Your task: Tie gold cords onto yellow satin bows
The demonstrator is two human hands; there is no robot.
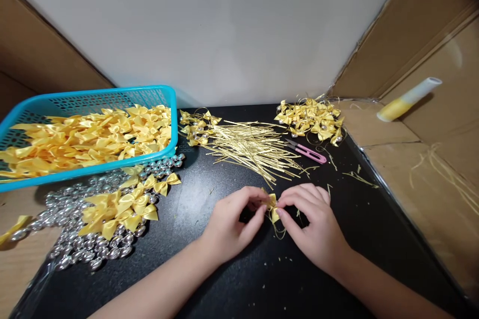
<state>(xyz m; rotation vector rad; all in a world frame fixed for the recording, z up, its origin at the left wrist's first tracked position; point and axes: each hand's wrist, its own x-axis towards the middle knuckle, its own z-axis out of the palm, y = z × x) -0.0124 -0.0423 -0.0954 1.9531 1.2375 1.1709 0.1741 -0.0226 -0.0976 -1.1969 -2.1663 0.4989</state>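
My left hand (231, 222) and my right hand (313, 222) meet over the black table (239, 269), and both pinch one small yellow ribbon bow (273, 206) between their fingertips. A thin gold string trails from the bow down onto the table. A heap of gold wire ties (251, 147) lies just beyond my hands. Pink thread snips (307, 152) lie to the right of that heap.
A teal basket (112, 93) full of yellow bows sits at the back left. In front of it lie silver beads (77, 251) with loose bows (125, 205) on top. More bows (312, 117) are piled at the back right. Cardboard and a yellow-white tube (407, 98) stand at the right.
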